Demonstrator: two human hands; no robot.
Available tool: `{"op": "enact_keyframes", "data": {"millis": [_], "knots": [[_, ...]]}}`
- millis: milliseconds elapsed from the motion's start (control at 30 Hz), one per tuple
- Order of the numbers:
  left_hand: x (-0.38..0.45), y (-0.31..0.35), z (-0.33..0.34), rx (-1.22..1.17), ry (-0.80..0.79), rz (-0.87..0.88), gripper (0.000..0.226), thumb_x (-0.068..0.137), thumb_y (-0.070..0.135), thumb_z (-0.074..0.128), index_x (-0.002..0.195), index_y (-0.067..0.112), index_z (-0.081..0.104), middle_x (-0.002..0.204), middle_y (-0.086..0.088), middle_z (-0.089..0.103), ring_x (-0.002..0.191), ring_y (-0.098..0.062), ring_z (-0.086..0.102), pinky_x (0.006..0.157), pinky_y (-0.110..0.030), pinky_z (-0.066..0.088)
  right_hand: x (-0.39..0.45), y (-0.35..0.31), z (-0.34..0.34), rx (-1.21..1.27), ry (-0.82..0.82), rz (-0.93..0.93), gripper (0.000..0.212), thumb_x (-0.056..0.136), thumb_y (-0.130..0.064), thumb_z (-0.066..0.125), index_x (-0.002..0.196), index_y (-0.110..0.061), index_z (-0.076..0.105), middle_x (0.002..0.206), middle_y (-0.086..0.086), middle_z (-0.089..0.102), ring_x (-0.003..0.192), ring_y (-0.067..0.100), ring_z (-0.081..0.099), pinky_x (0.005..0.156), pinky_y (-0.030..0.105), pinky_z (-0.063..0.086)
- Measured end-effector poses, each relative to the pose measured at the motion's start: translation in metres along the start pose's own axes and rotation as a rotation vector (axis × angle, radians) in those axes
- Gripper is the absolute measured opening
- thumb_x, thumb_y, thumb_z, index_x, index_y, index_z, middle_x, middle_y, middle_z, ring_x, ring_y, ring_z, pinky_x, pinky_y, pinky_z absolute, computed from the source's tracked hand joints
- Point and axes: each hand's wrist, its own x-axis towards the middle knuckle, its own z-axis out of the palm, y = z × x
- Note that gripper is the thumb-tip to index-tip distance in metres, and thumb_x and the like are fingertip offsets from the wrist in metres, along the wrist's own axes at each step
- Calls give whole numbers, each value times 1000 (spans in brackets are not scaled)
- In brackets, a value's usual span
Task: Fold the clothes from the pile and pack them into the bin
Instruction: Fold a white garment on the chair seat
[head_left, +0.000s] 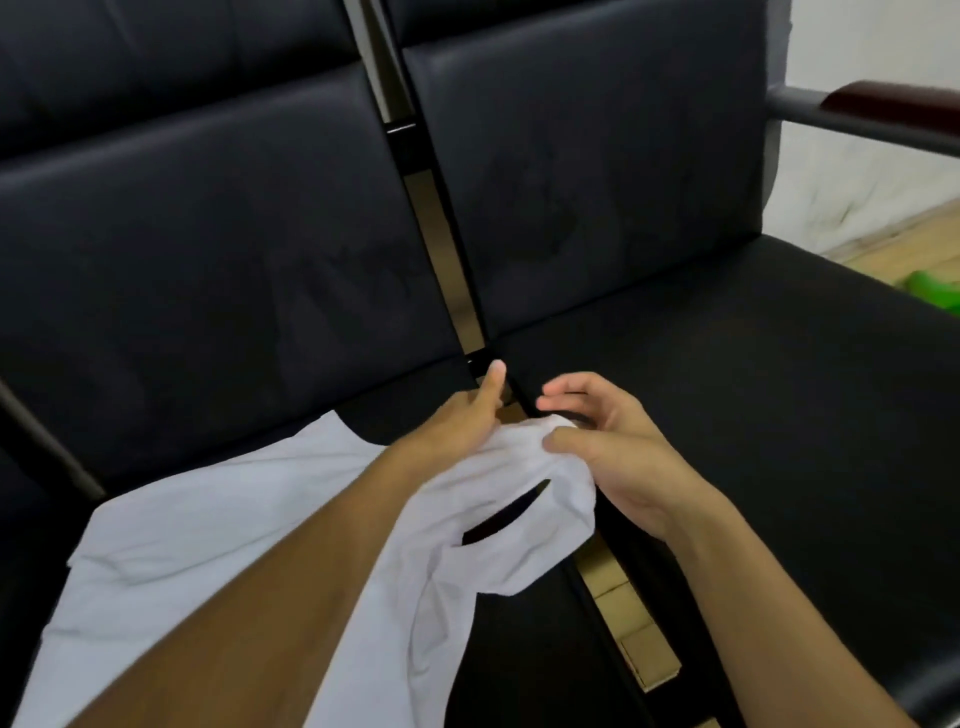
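A white shirt (208, 530) lay spread over the left black seat (218, 291), one end lifted across the gap toward the right seat (727, 415). The left hand (457, 421) gripped the bunched cloth, thumb raised. The right hand (613, 447) pinched the same bunch under its thumb, the other fingers (566, 387) loosely curled above. Something green (935, 288) lay on the floor beyond.

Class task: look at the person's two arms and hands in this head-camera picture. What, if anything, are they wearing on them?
Both forearms are bare as far as the picture shows: no sleeves reach into view. The left hand and right hand wear no gloves, and no rings, watch or bracelet can be seen on the fingers or wrists. Any clothing higher up the arms lies outside the frame.
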Motion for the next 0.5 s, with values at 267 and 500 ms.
{"op": "enact_keyframes", "data": {"millis": [267,500], "knots": [[27,43,2,36,-499,-146,54,98,58,40,133,19,52,109,-2,65,100,-20,63,82,-33,52,-4,-9,-17,-24,-67,-177,40,81,13,66,106,-19,66,105,3,69,98,19,69,82,39,59],[20,69,-3,-91,-633,-192,33,99,39,53,108,12,69,97,-8,71,82,-20,69,71,-29,57,-5,-15,-25,-77,-11,-230,33,82,5,72,106,-16,65,101,1,70,95,16,70,79,36,61]]}}
